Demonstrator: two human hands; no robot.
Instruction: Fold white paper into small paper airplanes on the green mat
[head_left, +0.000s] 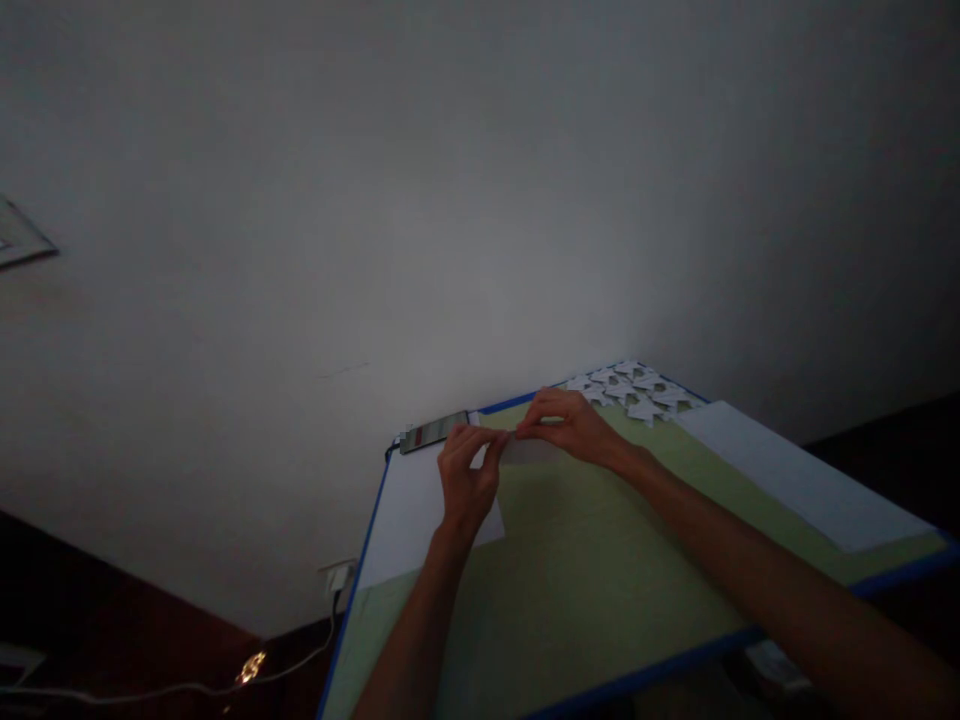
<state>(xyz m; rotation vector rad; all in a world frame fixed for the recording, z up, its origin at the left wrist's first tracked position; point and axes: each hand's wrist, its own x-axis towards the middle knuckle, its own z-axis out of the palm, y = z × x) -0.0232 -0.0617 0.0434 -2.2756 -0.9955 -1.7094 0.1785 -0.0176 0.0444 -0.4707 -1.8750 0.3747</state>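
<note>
A small piece of white paper (529,452) is held up above the table between my two hands. My left hand (469,470) pinches its left end between thumb and fingertips. From the right, my right hand (571,424) pinches the same piece, its fingertips almost meeting the left ones. The fingers partly cover the paper, so its exact shape and folds cannot be made out. Beneath my left hand lies a white sheet of paper (405,520). Beyond my right hand, several white paper stars (646,410) are spread at the table's far corner.
The pale green table (600,590) has blue edging and stands against a grey wall (480,200). A phone (431,433) with a cable lies at the back left. Another white sheet (795,475) runs along the right side. A plug (339,577) sits in a wall socket.
</note>
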